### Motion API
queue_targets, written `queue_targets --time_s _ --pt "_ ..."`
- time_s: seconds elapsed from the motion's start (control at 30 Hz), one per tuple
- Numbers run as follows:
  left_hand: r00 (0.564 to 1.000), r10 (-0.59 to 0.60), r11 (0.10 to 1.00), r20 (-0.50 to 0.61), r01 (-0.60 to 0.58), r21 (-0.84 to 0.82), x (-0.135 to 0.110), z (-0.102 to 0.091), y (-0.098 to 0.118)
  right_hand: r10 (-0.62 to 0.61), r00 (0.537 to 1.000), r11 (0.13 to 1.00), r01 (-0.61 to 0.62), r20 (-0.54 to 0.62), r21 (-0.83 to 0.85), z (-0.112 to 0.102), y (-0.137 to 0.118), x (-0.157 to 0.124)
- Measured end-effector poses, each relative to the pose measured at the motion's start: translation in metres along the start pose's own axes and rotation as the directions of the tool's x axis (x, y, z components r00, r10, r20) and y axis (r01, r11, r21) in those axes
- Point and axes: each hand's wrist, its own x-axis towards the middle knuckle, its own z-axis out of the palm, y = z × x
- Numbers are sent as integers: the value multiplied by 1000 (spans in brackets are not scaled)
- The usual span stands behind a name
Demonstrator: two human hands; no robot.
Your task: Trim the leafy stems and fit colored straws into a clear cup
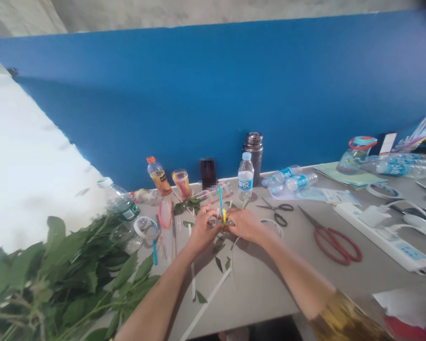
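Observation:
Over the middle of the table, my left hand and my right hand meet at the fingertips. Both are closed on a small piece made of a thin upright blue strip and a short yellow strip; whether these are straws or paper I cannot tell. My fingers hide its lower end. Cut green leaves and a long white strip lie below my hands. Just right of my right hand is a ring of clear tape, partly covered by the wrist.
Leafy branches fill the left side. Black scissors, red-handled scissors and a power strip lie to the right. Behind stand a water bottle, a thermos, an orange-capped bottle and a blue partition.

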Motion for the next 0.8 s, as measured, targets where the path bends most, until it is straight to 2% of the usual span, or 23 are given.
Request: queue_targets --time_s 0.17,0.57,0.8 --pt "1000 -3 999 4 4 -40 3 0 1 2 1000 1000 -2 14 -15 -2 -2 0" --pt "999 5 998 38 -3 -62 6 3 -2 161 985 975 -148 68 -165 -11 -11 -3" --pt "1000 -20 998 8 20 -58 6 3 1 48 999 999 -48 2 -18 -6 -5 -2"
